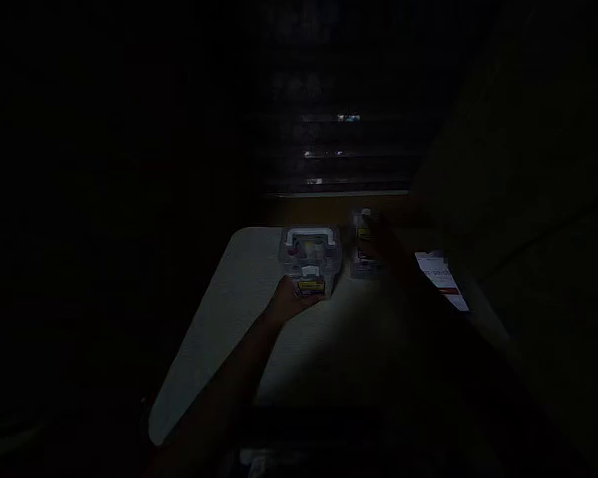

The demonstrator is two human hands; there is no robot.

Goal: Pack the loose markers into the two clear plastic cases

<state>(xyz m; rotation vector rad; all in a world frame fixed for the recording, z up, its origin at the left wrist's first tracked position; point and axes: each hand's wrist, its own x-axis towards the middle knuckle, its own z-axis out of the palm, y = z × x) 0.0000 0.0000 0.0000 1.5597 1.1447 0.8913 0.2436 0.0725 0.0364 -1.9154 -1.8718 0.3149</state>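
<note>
The scene is very dark. A clear plastic box (330, 255) with a white carry handle, a white front latch and a yellow-and-dark label stands on a pale table (229, 299). My left hand (290, 302) is closed around its front lower left, with the fingers along the base below the label. Pale contents show dimly through the lid. Just to the right is a second clear plastic box (366, 269), with a similar latch and label. My right hand (375, 242) grips it from the right; its fingers are mostly lost in shadow.
A white sheet or screen with a red band (443, 279) lies at the table's right side. Beyond the table's far edge hangs a dark slatted surface (329, 153) with a few bright spots. Something pale (256, 458) shows at the bottom edge.
</note>
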